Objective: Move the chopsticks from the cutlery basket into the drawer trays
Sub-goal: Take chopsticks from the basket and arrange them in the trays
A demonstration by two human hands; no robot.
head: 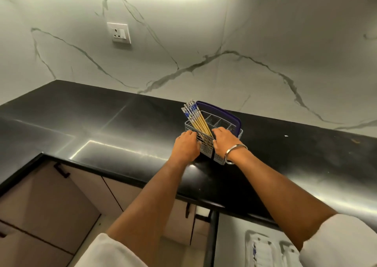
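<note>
A grey plastic cutlery basket (207,145) with a dark purple handle stands on the black countertop (102,121). Several chopsticks (196,117) with yellow shafts and blue-and-white tops lean to the left in its left compartment. My left hand (186,144) grips the basket's left end, fingers curled round the corner. My right hand (225,142), with a metal bangle on the wrist, holds the basket's near right side, fingers curled over the rim. At the bottom right an open drawer shows white trays (263,250), one with a blue-patterned item in it.
A marble backsplash with a wall socket (119,32) rises behind the counter. Beige cabinet doors with black handles (61,170) sit below the counter's front edge. The counter turns a corner at the left.
</note>
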